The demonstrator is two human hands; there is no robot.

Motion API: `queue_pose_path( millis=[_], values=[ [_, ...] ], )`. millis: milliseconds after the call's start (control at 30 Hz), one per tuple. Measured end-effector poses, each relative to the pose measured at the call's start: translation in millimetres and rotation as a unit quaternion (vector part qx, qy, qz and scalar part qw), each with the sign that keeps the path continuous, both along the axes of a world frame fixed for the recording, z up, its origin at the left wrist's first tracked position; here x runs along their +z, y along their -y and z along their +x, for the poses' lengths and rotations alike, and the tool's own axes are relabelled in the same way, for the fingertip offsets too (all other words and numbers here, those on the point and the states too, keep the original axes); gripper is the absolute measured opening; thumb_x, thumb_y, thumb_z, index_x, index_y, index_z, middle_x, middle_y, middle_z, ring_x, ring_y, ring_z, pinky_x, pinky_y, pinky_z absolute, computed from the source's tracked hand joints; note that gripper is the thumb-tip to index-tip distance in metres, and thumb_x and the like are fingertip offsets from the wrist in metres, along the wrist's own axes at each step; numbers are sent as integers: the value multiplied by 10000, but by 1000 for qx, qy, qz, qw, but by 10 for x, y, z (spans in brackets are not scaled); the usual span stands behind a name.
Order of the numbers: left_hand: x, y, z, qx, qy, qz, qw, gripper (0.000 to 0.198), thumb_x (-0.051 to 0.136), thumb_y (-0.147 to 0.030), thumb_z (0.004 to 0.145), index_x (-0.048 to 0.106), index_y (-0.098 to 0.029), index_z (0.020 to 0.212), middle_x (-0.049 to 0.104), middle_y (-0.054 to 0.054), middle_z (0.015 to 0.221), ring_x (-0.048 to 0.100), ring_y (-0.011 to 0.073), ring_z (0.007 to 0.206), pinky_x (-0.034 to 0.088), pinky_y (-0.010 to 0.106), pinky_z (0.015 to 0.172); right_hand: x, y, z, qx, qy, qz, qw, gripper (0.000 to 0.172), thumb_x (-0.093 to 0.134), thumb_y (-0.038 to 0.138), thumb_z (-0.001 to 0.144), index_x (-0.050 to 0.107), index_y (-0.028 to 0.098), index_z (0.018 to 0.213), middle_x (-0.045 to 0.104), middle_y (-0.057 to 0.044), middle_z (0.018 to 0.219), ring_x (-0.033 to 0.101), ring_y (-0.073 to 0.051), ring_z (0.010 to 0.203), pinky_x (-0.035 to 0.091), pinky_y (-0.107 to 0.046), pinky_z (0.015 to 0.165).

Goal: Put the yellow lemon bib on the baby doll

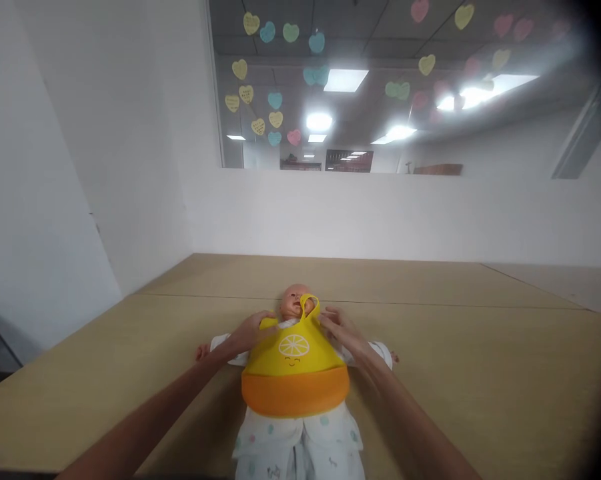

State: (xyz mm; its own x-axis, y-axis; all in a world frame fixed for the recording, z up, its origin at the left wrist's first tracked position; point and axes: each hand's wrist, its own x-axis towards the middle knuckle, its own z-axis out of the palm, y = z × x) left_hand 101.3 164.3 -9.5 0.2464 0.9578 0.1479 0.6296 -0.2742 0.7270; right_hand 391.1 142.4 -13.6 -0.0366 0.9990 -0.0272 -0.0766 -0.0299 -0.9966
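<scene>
A baby doll [294,297] in white patterned clothes lies on its back on the wooden table [480,373], head pointing away from me. A yellow silicone bib [294,363] with a lemon face and an orange catch pocket rests on its chest. My left hand [253,331] grips the bib's left neck strap at the doll's shoulder. My right hand [337,327] holds the right neck strap, which curls up beside the doll's chin. Both forearms reach in from the bottom edge.
White walls stand to the left and behind the table. Above the back wall a window [380,87] carries several paper heart stickers and shows ceiling lights. A seam [180,295] crosses the tabletop behind the doll.
</scene>
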Motion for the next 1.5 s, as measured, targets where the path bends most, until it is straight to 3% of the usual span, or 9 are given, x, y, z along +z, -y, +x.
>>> queue_pose_path(
  millis=[133, 400, 600, 700, 900, 1033, 1200, 1400, 1500],
  values=[
    [85, -34, 98, 37, 99, 45, 993, 525, 722, -553, 765, 790, -186, 1135, 780, 140, 1328, 715, 345, 1256, 547, 442, 1126, 171, -71, -35, -5, 31, -7, 999, 797, 904, 577, 729, 598, 187, 1353, 732, -128, 1296, 713, -244, 1137, 561, -317, 918],
    [213, -70, 175, 40, 256, 30, 965, 573, 801, -548, 715, 773, -127, 1103, 821, 135, 1075, 767, 256, 901, 601, 329, 762, 289, -130, 265, 103, -60, -3, 993, 541, 934, 605, 658, 745, 142, 865, 749, -49, 850, 611, -124, 710, 421, -225, 647],
    [184, -88, 235, 39, 274, 85, 957, 564, 771, -521, 759, 753, -129, 1164, 770, 168, 1319, 728, 313, 1220, 586, 391, 1028, 454, -57, 266, 86, -166, 77, 979, 459, 877, 411, 676, 798, 212, 1082, 765, -107, 1316, 697, -257, 1181, 512, -271, 865],
    [148, -141, 237, 46, 247, 120, 961, 495, 722, -491, 811, 756, -139, 1158, 782, 154, 1282, 726, 307, 1220, 576, 399, 1058, 469, -152, 194, 43, -167, 100, 980, 364, 854, 370, 646, 734, 223, 957, 705, -102, 1450, 643, -286, 1345, 489, -258, 820],
    [-41, -339, 167, 80, 175, 135, 972, 482, 657, -468, 786, 785, -146, 1122, 799, 155, 1235, 747, 312, 1131, 585, 438, 1019, 280, -512, 54, 6, -132, 96, 987, 389, 803, 316, 602, 463, 196, 748, 611, -107, 1558, 736, -257, 1128, 506, -300, 882],
    [-228, -407, 103, 86, 195, 95, 972, 491, 652, -478, 759, 793, -138, 1083, 803, 165, 1232, 763, 300, 1071, 615, 405, 931, -26, -676, -38, -37, -101, 81, 991, 403, 757, 361, 580, 409, 208, 714, 733, -80, 1178, 694, -199, 959, 462, -249, 752],
    [-333, -454, 43, 92, 210, 80, 970, 479, 652, -471, 768, 785, -145, 1093, 806, 139, 1227, 762, 267, 995, 609, 347, 816, -305, -778, -121, -72, -82, 65, 992, 336, 694, 376, 584, 469, 212, 772, 536, 44, 750, 508, -105, 673, 370, -208, 604],
    [-353, -601, 75, 102, 146, 61, 982, 462, 615, -456, 747, 791, -146, 1041, 808, 149, 1195, 742, 305, 1128, 563, 391, 996, -317, -819, -177, -59, -97, -1, 994, 428, 764, 428, 613, 585, 221, 943, 646, 22, 783, 626, -166, 706, 478, -243, 597],
    [-330, -644, 144, 115, 83, 36, 989, 326, 561, -413, 767, 754, -166, 854, 810, 112, 977, 735, 278, 947, 543, 352, 848, -306, -796, -202, -26, -107, -22, 994, 467, 794, 438, 638, 626, 216, 1014, 729, -19, 854, 692, -206, 765, 543, -274, 636]
  ],
)
